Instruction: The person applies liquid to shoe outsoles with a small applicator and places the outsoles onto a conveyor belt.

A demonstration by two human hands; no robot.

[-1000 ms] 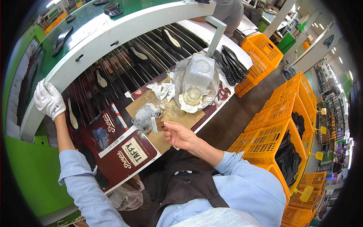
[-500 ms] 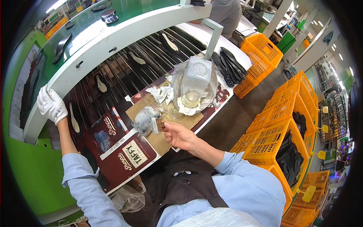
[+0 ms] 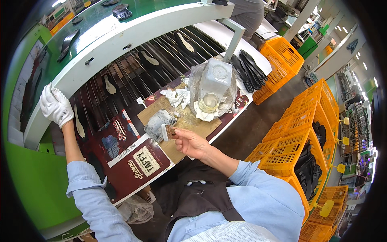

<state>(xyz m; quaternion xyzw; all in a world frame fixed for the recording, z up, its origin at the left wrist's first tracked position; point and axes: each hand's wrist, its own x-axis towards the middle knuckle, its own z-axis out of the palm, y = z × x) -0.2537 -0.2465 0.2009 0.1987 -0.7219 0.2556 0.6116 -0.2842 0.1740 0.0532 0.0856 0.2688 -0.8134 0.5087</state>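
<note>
A white glove covers my left hand (image 3: 56, 105), whose fingers curl over the pale machine frame (image 3: 82, 64). My bare right hand (image 3: 190, 143) pinches the brown handle of a small brush (image 3: 166, 133) with a pale, flat head. The brush head is against or just beside a grey, plastic-wrapped bundle (image 3: 155, 123) on a stained board (image 3: 183, 115); contact is unclear. Beyond it, an upturned translucent bottle (image 3: 217, 76) stands with its neck in a small cup (image 3: 209, 104), on crumpled plastic. White crumpled tissue (image 3: 177, 97) lies left of the cup.
Shoe soles (image 3: 148, 58) lie on the roller conveyor (image 3: 129, 78) under the frame. More black soles (image 3: 248, 70) are stacked at the table's right end. Orange crates (image 3: 282, 157) line the right side, some holding black soles. Another person (image 3: 242, 16) stands at the far end.
The view has shifted slightly, so the table appears a little to the right. My left hand stays on the frame, and my right hand keeps the brush by the bundle.
</note>
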